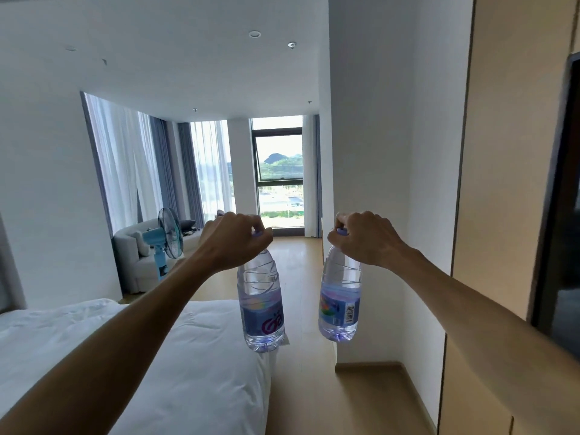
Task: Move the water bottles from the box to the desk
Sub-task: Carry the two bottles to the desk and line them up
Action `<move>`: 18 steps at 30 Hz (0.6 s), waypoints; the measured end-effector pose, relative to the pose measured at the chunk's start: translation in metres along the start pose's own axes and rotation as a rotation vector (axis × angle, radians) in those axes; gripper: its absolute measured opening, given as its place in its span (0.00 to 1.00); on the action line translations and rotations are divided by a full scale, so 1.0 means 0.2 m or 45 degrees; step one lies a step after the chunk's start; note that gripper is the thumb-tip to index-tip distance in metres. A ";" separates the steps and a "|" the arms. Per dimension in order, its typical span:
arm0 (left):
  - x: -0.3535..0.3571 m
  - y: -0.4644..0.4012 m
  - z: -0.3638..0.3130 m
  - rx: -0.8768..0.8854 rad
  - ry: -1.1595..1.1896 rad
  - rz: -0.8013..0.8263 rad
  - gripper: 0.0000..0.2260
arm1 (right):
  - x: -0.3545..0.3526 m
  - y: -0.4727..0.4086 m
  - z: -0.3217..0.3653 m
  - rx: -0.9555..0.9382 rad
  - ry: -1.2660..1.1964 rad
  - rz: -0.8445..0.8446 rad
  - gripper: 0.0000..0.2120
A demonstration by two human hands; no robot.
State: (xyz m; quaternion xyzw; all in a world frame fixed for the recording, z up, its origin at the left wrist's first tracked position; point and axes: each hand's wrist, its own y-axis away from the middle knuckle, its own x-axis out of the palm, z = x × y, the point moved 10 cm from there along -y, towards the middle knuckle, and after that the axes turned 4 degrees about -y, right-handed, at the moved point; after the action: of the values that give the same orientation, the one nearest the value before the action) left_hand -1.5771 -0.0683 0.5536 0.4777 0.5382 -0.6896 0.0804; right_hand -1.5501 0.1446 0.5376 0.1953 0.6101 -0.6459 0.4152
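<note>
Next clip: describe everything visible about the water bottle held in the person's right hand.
The clear plastic water bottle with the blue label hangs upright in the air, gripped at its lilac cap by the right hand, fingers curled over the top. Its ribbed shoulder is see-through; the wrap-around label shows a barcode and colourful print too blurred to read. It looks full or nearly full. The rounded base is free above the pale wooden floor, touching nothing else.

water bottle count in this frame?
2. One bottle hangs by its cap from the left hand, over the bed's corner. The other bottle hangs from the right hand, above the floor. The box is out of view, so more may exist.
</note>
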 end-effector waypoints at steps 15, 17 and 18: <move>0.80 -0.92 0.52 -0.148 0.001 -0.137 0.14 | 0.69 -1.05 -0.65 -0.004 0.066 -0.043 0.10; 0.93 -1.04 0.63 -0.153 0.020 -0.143 0.15 | 0.82 -1.20 -0.72 -0.016 0.091 -0.042 0.11; 0.99 -1.10 0.68 -0.152 0.027 -0.143 0.15 | 0.88 -1.27 -0.75 -0.018 0.101 -0.041 0.11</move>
State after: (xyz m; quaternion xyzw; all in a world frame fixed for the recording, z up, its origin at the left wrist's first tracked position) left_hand -1.8976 -0.0096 0.5469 0.4483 0.6052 -0.6547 0.0641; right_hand -1.8874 0.2121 0.5359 0.2081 0.6337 -0.6400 0.3815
